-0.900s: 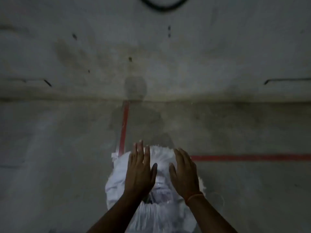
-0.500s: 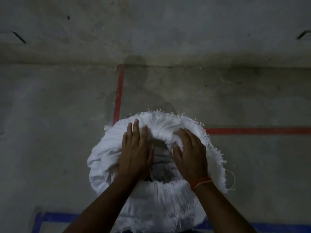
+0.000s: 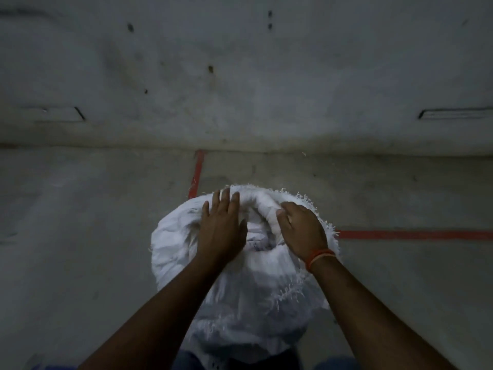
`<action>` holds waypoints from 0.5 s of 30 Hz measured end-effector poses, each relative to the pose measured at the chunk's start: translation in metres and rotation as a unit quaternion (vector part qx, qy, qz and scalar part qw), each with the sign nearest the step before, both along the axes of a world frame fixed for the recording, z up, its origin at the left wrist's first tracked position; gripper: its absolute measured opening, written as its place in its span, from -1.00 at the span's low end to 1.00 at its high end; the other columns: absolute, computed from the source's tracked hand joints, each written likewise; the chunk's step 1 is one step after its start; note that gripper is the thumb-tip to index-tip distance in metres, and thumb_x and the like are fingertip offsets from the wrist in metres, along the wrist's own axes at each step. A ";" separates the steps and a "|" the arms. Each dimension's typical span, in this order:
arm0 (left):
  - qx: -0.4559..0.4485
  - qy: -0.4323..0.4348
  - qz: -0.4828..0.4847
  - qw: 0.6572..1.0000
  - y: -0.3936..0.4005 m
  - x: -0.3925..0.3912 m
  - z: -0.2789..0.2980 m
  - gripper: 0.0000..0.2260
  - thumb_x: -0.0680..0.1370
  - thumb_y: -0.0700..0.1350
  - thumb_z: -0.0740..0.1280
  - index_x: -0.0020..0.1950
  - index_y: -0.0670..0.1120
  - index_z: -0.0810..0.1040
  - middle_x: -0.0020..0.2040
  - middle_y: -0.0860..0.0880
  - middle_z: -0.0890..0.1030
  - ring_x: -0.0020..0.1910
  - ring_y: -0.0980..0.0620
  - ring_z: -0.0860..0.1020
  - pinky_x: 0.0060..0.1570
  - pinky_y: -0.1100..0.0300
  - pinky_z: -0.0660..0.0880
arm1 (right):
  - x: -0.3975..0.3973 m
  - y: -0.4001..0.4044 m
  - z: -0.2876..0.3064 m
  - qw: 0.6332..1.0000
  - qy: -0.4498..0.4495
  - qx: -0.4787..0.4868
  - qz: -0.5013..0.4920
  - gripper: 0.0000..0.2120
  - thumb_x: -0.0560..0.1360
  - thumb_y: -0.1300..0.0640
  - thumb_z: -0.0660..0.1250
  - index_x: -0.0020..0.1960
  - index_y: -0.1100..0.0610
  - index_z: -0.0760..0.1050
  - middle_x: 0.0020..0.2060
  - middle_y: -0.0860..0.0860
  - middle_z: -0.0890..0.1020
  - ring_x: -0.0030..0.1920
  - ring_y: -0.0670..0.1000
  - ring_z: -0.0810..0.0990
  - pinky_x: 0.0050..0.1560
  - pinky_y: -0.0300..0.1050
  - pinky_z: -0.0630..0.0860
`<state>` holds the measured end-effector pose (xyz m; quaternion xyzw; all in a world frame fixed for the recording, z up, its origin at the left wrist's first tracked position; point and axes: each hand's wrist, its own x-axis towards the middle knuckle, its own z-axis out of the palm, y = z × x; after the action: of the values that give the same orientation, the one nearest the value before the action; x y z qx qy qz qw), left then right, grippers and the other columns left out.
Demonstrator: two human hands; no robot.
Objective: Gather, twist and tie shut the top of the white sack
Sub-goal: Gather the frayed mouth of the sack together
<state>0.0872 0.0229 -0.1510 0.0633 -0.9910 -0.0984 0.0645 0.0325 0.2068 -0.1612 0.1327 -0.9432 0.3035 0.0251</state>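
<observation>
A white woven sack [image 3: 256, 284] stands on the floor right below me, its frayed top rolled down into a thick ring around the mouth. My left hand [image 3: 221, 231] lies flat on the left part of that rolled rim, fingers straight and together, thumb at the inner edge. My right hand [image 3: 301, 231], with an orange band at the wrist, curls its fingers over the rim's right part and pinches the fabric. The mouth between my hands is a small dim opening; what is inside cannot be made out.
The sack stands on a grey concrete floor [image 3: 93, 236] marked with red tape lines [image 3: 413, 234]. A stained grey wall [image 3: 240, 76] rises just beyond the sack. The scene is dim.
My right hand has gone from lying flat on the rim to curling over and gripping it. The rolled top has bunched inward and the opening looks smaller. The view tilted up slightly.
</observation>
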 end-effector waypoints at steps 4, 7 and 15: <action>0.030 0.070 0.054 0.996 0.005 0.065 0.039 -0.49 0.55 -0.06 0.27 0.49 -0.10 0.31 0.52 -0.18 0.35 0.51 -0.19 0.31 0.46 -0.18 0.29 | 0.050 0.029 0.027 1.000 -0.010 0.001 -0.025 -0.68 0.54 0.06 0.22 0.22 0.14 0.57 0.10 0.16 0.68 0.11 0.17 0.61 0.14 0.00 0.53; 0.025 0.098 0.025 0.995 0.012 0.105 0.054 -0.66 0.53 -0.09 0.29 0.30 -0.07 0.50 0.26 -0.13 0.62 0.22 -0.14 0.60 0.25 -0.14 0.49 | 0.083 0.049 0.041 0.999 -0.017 0.014 -0.039 -0.70 0.47 0.13 0.31 0.17 0.14 0.61 0.09 0.16 0.68 0.11 0.18 0.62 0.15 -0.02 0.55; 0.037 0.000 -0.138 0.990 0.048 0.134 0.026 -0.76 0.55 0.14 0.31 0.10 0.03 0.58 0.03 0.02 0.65 0.01 0.02 0.62 0.07 0.08 0.57 | 0.117 0.059 0.040 0.997 -0.045 0.062 0.001 -0.73 0.42 0.26 0.33 0.04 0.03 0.67 0.13 0.05 0.66 0.14 0.09 0.62 0.21 -0.10 0.53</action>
<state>0.2216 0.0707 -0.1246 -0.0717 -0.9859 -0.1432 0.0478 0.1491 0.2656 -0.1215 0.1216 -0.9601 0.2504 -0.0257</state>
